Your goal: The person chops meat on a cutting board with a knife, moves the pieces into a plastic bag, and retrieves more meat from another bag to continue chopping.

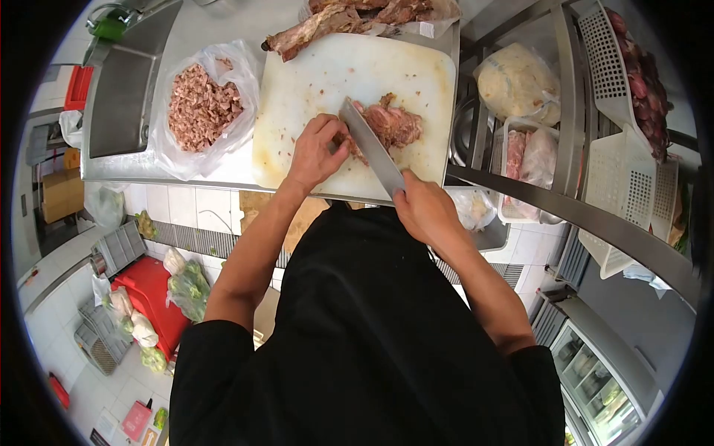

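A wide cleaver (pixel 375 150) is gripped at its handle by my right hand (pixel 425 206), its blade slanting up and left over the white cutting board (pixel 297 89). Under and beside the blade lies a piece of cooked meat (pixel 394 125). My left hand (pixel 318 151) is left of the blade, its fingers curled on a small bit of meat at the near edge of the piece. Small meat crumbs are scattered on the board. Left of the board, a clear plastic bag (pixel 249 74) holds chopped meat (pixel 202 106).
Large meat pieces (pixel 320 28) lie at the board's far edge. A sink (pixel 123 97) is at the left. Metal shelf bars (pixel 573 197) run along the right, near a bagged pale food (pixel 519 83), a container of meat (pixel 526 160) and white baskets (pixel 621 175).
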Available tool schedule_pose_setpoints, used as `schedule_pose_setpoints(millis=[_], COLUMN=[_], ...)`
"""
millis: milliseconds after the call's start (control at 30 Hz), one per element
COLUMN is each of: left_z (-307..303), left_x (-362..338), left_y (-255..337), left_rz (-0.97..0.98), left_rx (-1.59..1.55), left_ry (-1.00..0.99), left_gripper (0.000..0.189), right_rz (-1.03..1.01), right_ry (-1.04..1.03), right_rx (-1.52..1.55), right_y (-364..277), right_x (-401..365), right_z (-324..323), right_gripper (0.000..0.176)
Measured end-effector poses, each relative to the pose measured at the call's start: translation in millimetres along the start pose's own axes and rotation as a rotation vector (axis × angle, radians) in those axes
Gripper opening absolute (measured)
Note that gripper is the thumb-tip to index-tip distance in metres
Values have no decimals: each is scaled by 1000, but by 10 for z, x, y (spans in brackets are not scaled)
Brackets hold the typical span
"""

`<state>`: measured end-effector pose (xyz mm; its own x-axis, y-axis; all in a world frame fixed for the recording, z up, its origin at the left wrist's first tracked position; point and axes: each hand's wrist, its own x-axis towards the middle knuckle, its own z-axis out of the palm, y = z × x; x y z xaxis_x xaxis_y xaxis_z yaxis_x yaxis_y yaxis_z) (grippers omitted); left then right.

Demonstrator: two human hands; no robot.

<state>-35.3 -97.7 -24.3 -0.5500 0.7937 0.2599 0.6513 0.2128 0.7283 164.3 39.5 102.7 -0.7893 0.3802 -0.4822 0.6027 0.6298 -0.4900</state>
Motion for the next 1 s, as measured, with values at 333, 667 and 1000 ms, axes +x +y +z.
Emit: schedule_pose_setpoints(millis=[333,667,1000], left_z=[17,45,61], left_x=[-17,-20,-23], left_y=[20,4,19], left_rz=[-117,-157,-118], left_rx=[-35,-109,-36], left_ry=[-3,28,35], left_gripper=[26,25,26], right_rz=[-27,-26,-133], right_ry=[3,26,195], right_rx=[-56,-48,19], right_y=[-206,-114,-307], right_x=[372,443,1038], right_z=[49,390,439], right_gripper=[22,15,18])
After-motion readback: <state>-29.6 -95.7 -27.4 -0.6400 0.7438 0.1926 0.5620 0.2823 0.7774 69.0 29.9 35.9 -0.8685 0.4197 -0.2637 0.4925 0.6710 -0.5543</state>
